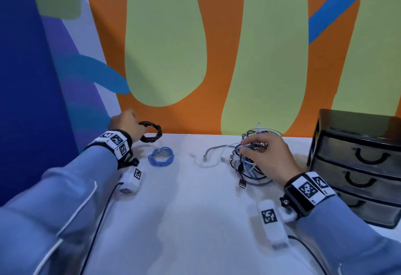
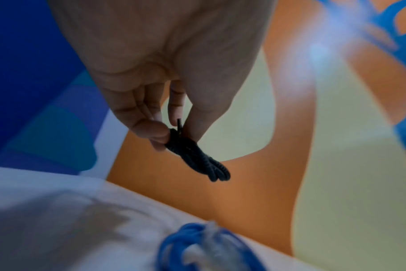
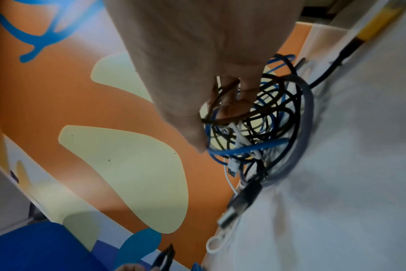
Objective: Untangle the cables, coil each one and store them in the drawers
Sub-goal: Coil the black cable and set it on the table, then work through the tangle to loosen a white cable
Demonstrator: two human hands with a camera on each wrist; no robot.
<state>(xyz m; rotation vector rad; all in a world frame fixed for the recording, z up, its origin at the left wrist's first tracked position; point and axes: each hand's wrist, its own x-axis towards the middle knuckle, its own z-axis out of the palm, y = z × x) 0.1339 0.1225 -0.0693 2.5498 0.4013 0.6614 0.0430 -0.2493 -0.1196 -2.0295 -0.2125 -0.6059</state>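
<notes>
The left hand (image 1: 128, 124) pinches a small coil of black braided cable (image 1: 152, 132) between thumb and fingertips, holding it off the white bench (image 1: 184, 198) near the painted wall. Just below and to the inside of that hand lies a tidy coil of bright blue cable (image 1: 161, 156), flat on the bench. The right hand (image 1: 268, 155) has its fingers curled into a loose tangle of thin black, blue, white and grey cables (image 1: 249, 162), several strands hooked over the fingers. Beyond that hand's outer side stands a dark glossy three-drawer chest (image 1: 358, 162), all drawers closed.

The risks look plain enough. The black coil is held only at one point, so it could spring open if the pinch slackens. Pulling on the tangle with one hand may tighten knots instead of freeing them, and the metal-tipped plugs trailing from it could snag on other loops. The smooth cords seem slippery, the braided one stiffer and rougher. With both hands occupied, no drawer can be opened.
</notes>
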